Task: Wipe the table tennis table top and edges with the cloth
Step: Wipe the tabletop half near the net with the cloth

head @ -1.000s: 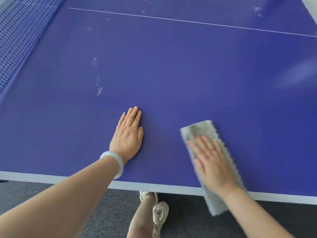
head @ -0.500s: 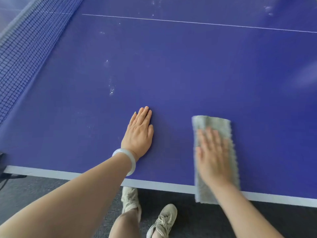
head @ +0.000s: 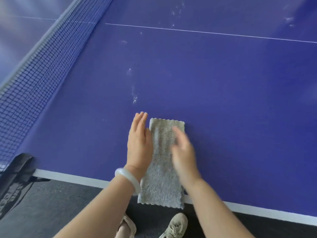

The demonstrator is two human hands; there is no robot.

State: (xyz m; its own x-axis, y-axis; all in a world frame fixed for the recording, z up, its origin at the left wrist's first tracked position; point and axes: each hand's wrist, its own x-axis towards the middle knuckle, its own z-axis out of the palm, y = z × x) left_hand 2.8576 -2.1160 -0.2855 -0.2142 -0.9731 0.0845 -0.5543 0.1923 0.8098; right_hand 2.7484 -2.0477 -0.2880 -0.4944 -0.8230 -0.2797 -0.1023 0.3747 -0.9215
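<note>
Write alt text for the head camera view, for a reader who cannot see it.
A motion-blurred right hand presses a grey cloth flat on a blue table tennis table, the cloth's near end overhanging the white edge. The left hand lies flat just left of the cloth. White specks dot the surface beyond; the net stands at left.

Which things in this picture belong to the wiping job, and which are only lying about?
For the job: grey fluffy cloth; blue table tennis table top; white edge line; whitish dust spots; left hand flat beside the cloth; blurred right hand on it.
Not for the job: dark blue net; black net clamp; pale bangle on the left wrist; beige shoes; grey carpet.
</note>
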